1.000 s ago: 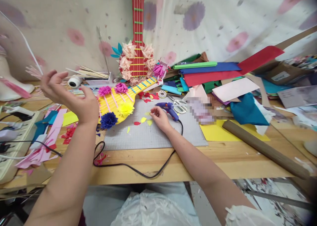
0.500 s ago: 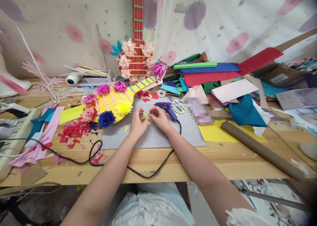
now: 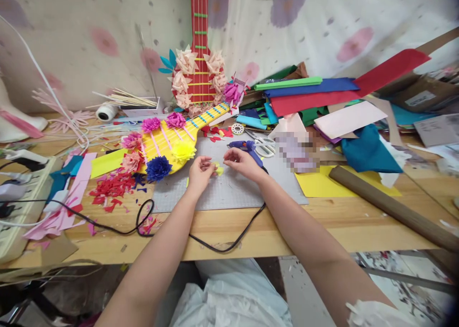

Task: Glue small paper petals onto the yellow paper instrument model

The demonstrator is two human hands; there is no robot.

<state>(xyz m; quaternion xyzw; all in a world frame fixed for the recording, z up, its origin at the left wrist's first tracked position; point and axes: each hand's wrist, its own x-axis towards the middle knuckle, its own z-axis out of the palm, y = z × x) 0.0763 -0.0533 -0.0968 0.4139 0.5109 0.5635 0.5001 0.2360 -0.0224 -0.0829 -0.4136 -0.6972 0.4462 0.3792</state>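
Note:
Between the thumb and fingers of my left hand is a small crumpled yellow paper piece. My right hand hovers just right of it, its fingers loosely curved and a little apart, with nothing visible in them. Right behind that hand lies a blue-purple glue gun on the grey cutting mat. White-handled scissors lie beside the gun. To the left rests a yellow paper-covered guitar shape bearing a yellow paper flower, a dark blue one and several pink ones.
A red guitar shape with pale flowers stands against the curtain. Coloured paper sheets pile up at the right, near a brown roll. Red scraps lie left. A black cord loops along the table's front.
My hands have drawn apart: the right one moved right, away from the yellow paper piece, which stays in my left hand. The camera view has shifted slightly.

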